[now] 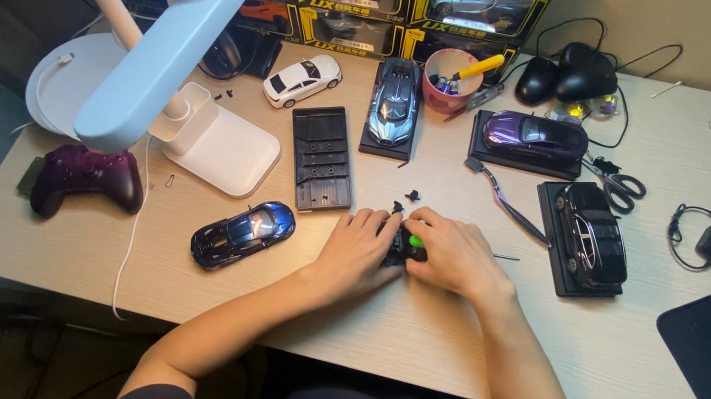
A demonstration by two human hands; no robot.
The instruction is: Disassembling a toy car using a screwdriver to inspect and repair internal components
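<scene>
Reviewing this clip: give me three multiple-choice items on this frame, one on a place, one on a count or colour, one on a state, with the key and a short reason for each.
1. Where does the blue model car lie?
A. on a black base
B. bare on the table, left of the hands
C. inside the pink cup

2. What colour is the game controller?
A. dark maroon
B. white
C. green

3. How is the empty black base by the lamp?
A. carries a car
B. standing on edge
C. lies flat with nothing on it

Key: 1 B, it rests directly on the table beside the left hand. 2 A, its shell is dark reddish purple. 3 C, its top is bare, unlike the base under the silver-blue car. Both hands, the right hand too, close on a small dark part with a green piece.
</scene>
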